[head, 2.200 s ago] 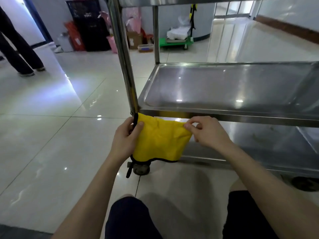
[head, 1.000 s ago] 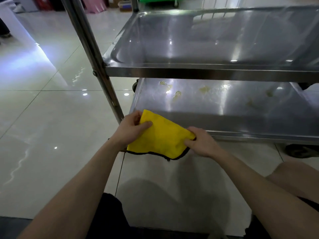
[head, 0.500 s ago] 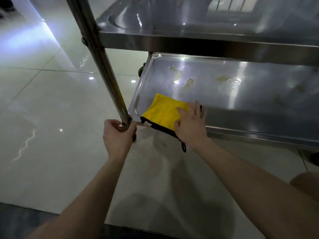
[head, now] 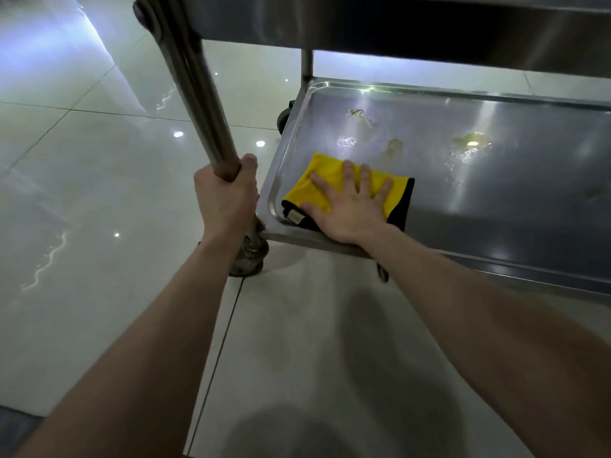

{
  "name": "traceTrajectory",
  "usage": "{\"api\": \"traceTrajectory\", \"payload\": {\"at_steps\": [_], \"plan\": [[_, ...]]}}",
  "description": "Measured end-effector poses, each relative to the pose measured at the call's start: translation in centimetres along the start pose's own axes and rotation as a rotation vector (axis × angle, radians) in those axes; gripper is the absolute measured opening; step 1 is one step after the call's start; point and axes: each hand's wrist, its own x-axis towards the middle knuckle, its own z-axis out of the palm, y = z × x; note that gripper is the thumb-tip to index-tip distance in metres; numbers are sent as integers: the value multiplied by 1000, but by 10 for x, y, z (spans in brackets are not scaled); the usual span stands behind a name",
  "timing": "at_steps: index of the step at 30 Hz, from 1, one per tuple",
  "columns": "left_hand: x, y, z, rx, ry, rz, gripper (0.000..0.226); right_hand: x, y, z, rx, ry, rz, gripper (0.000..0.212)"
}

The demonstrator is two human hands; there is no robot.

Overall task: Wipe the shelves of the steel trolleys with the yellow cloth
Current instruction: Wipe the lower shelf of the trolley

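Observation:
The folded yellow cloth (head: 322, 173) with a black border lies in the near left corner of the trolley's bottom steel shelf (head: 515, 200). My right hand (head: 350, 203) presses flat on it, fingers spread. My left hand (head: 226, 196) is wrapped around the trolley's near left upright post (head: 195, 84), just above the wheel. Several yellowish dried stains (head: 469, 143) mark the shelf beyond the cloth.
The middle shelf's front rim (head: 429, 24) hangs low overhead, above the bottom shelf. A caster wheel (head: 246, 262) sits under the near post and another (head: 284, 117) at the far left corner. Glossy tiled floor (head: 82, 193) spreads to the left.
The cloth went from being held in both hands in front of the trolley to lying on the bottom shelf. My left hand took the post; my right hand slid the cloth further in.

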Motion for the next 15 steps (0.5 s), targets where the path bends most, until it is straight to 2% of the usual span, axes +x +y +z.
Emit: {"api": "traceTrajectory", "payload": {"at_steps": [4, 8, 11, 15], "plan": [[5, -11, -1, -16, 6, 22, 30, 67, -10, -10, -48, 6, 13, 85], [8, -13, 2, -44, 38, 55, 45, 105, -30, -14, -26, -21, 15, 84], [7, -13, 1, -32, 49, 56, 44, 90, -38, -11, -26, -34, -10, 82], [2, -8, -1, -22, 43, 29, 34, 30, -42, 4, -66, 1, -171, 80]]}}
